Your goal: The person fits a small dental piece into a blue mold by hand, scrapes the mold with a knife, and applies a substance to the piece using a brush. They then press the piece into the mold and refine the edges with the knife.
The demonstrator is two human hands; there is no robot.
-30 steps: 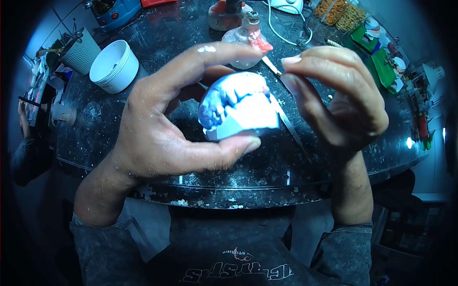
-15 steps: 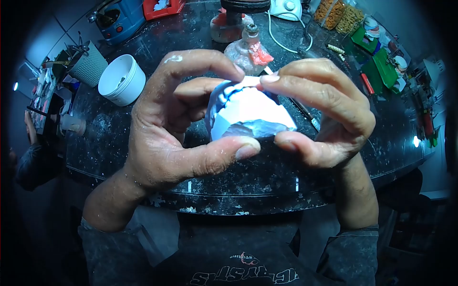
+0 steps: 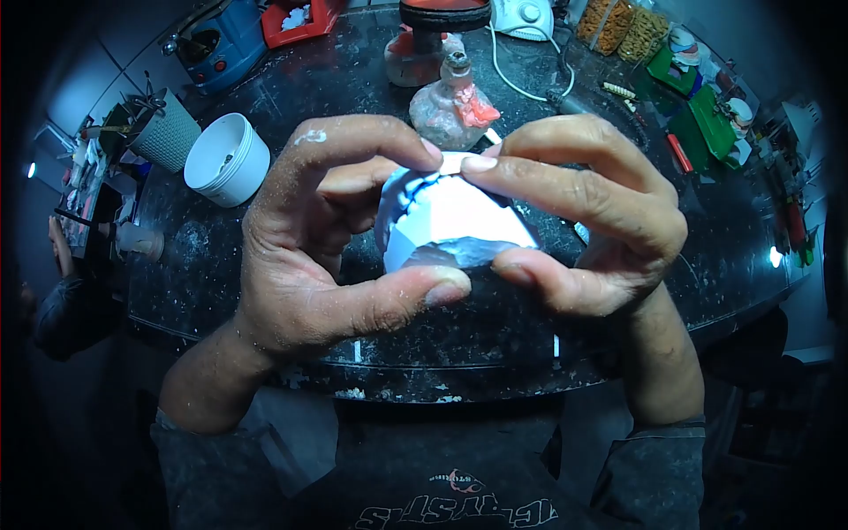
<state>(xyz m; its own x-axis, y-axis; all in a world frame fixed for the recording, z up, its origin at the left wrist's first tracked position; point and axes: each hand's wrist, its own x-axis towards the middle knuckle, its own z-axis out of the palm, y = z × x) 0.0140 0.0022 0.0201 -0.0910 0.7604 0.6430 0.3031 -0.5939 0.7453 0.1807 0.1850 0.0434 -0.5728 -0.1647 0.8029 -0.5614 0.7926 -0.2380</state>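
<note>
A white plaster dental cast (image 3: 459,212) is held up above the bench in both hands, brightly lit, with a row of tooth shapes along its left side. My left hand (image 3: 309,238) is closed on its left part, index fingertip on the upper edge and thumb under the lower edge. On the right side my right hand (image 3: 601,216) grips it too, fingertips on top and thumb at the lower right corner. Behind the cast stands a glass spirit lamp (image 3: 442,110) smeared with pink wax. The far side of the cast is hidden.
On the dark bench (image 3: 442,340) a white tub (image 3: 231,168) stands left, beside a grey pot of tools (image 3: 168,132). Green trays (image 3: 711,124) and a red-handled tool (image 3: 680,154) lie at the right. Another person's hand (image 3: 60,246) shows at the far left.
Both hands and the dental cast sit slightly lower and a little further left in view. The right fingertips have shifted left along the cast's top edge, nearer the left index fingertip.
</note>
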